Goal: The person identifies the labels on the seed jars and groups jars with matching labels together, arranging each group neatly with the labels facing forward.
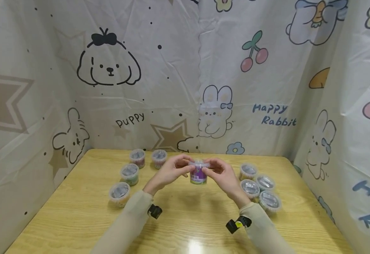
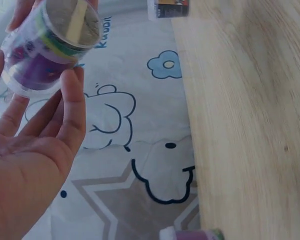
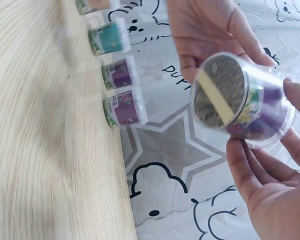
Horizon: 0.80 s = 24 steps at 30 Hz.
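Note:
A clear plastic tub with a purple label is held above the table, lid side up. My left hand grips its left side near the lid rim, thumb on the label. From the other side my right hand holds it the same way, fingers along the rim and thumb in front. Through the tub's clear base in the right wrist view, brown crumbly material and a pale flat stick show. The left wrist view has the same tub tilted, with fingertips of both hands around its lid end.
On the left of the wooden table stand several lidded tubs, among them a green-labelled one and a purple-labelled one. More tubs cluster at the right. A printed curtain closes off the back and sides.

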### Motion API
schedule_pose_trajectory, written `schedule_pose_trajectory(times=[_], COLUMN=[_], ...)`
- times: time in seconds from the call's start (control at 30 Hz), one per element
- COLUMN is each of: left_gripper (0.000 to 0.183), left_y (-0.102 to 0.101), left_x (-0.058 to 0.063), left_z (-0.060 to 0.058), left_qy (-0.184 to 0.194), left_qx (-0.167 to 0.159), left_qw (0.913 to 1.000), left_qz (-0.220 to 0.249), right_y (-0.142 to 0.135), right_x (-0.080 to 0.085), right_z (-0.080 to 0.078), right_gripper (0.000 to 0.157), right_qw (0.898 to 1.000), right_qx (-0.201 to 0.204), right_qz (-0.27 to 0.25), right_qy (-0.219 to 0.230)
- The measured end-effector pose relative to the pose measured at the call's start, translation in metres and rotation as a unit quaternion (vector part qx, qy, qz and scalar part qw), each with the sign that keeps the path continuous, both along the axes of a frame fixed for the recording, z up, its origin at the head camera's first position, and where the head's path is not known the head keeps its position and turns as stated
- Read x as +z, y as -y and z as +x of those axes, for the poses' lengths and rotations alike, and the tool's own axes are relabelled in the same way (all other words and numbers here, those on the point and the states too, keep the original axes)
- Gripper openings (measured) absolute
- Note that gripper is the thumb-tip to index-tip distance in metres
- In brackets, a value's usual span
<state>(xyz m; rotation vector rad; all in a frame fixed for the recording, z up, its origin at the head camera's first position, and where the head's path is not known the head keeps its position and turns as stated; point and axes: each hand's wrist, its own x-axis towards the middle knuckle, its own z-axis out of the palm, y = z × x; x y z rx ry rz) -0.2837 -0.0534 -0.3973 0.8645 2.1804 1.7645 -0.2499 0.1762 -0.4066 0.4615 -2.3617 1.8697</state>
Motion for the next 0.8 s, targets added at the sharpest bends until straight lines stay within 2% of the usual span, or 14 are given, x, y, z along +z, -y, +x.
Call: schedule_pose_trajectory(times=[0.13, 0.2, 0.37, 0.5, 0.63, 0.8], left_gripper=[0.032, 0.034, 0.033, 0.03, 0.029, 0.027], left_y=[-0.002, -0.004, -0.006, -0.006, -0.009, -0.01], left_x=[0.0, 0.0, -0.005, -0.007, -0.008, -0.008], left_z=[-0.002, -0.003, -0.003, -0.002, -0.002, -0.001], left_qy=[0.044, 0.047, 0.031, 0.021, -0.007, -0.037], left_qx=[-0.005, 0.003, 0.038, 0.062, 0.084, 0.06], left_qw=[0.9987, 0.9985, 0.9985, 0.9974, 0.9961, 0.9975], left_qz=[0.025, 0.03, 0.025, 0.028, 0.023, 0.01], right_y=[0.001, 0.002, 0.004, 0.006, 0.008, 0.007], right_x=[0.0, -0.001, -0.002, -0.001, -0.001, -0.003], right_z=[-0.003, -0.006, -0.009, -0.008, -0.008, -0.011], right_gripper=[0.036, 0.037, 0.039, 0.04, 0.039, 0.036], right_qw=[0.998, 0.997, 0.996, 0.997, 0.999, 0.999], right_qx=[0.036, 0.051, 0.057, 0.045, 0.025, 0.024], right_qz=[-0.039, -0.051, -0.048, -0.036, -0.006, 0.009], right_qy=[0.026, 0.031, 0.041, 0.046, 0.044, 0.04])
